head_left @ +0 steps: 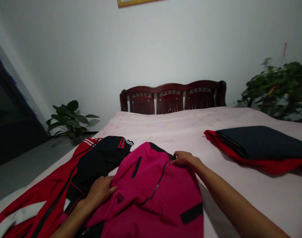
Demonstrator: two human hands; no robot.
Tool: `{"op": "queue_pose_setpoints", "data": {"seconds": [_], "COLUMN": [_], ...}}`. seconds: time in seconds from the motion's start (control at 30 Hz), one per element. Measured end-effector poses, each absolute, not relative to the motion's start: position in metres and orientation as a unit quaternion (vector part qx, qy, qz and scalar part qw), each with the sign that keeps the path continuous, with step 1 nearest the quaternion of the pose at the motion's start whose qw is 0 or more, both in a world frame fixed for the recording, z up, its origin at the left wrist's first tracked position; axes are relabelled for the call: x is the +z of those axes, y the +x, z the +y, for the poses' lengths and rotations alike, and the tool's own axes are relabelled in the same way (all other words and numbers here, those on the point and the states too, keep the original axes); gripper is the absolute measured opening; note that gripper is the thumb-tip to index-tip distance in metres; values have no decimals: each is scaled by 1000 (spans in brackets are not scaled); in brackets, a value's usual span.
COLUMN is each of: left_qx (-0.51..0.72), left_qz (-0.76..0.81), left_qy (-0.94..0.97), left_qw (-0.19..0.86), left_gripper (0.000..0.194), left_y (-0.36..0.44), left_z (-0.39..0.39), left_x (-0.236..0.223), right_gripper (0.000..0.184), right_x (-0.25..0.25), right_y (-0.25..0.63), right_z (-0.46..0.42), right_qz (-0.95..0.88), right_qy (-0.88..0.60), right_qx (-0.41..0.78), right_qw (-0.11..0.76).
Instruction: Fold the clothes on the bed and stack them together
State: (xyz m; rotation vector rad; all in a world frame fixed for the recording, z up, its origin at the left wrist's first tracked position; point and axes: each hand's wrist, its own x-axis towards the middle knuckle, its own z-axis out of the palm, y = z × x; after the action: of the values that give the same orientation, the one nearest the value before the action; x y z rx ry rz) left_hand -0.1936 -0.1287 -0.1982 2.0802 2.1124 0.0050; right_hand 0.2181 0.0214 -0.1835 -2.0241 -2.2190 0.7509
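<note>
A magenta zip-front sports jacket (151, 195) lies on a pale pink bedcover (166, 129), partly over a red-and-black track jacket (54, 188). The left hand (98, 191) rests flat on it, fingers loosely open, gripping nothing. The right hand (184, 159) is half curled at the collar edge; a grip there cannot be confirmed in this dim view. The fabric appears light and limp; the collar edge offers the firmest hold.

Dark wooden headboard (172, 98) between small plant (68, 119) and bushy plant (277, 88)
</note>
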Motion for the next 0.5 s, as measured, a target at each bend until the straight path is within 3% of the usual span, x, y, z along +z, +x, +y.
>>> {"op": "queue_pose_setpoints", "data": {"seconds": [0.07,0.23,0.37,0.43,0.5], "left_qx": [14,163,248,264,274], "left_qz": [703,656,614,601,588], "left_qy": [701,727,737,743,752], "left_qw": [120,124,135,132,111], "left_gripper": [35,35,37,40,40], "left_y": [-196,-199,-203,-207,-209], "left_z": [-120,-106,-103,-104,-105], "left_x": [-195,-179,-149,-130,-109], "right_gripper": [60,79,68,59,53], "right_x": [-180,-190,-195,-190,-180], "right_y": [220,229,233,238,249], "right_z": [11,-2,-8,-22,-46], "right_qz": [-723,-718,-700,-704,-696], "right_qy": [-653,-659,-653,-638,-606], "right_qx": [224,223,284,296,308], "right_qw": [9,32,44,102,231]}}
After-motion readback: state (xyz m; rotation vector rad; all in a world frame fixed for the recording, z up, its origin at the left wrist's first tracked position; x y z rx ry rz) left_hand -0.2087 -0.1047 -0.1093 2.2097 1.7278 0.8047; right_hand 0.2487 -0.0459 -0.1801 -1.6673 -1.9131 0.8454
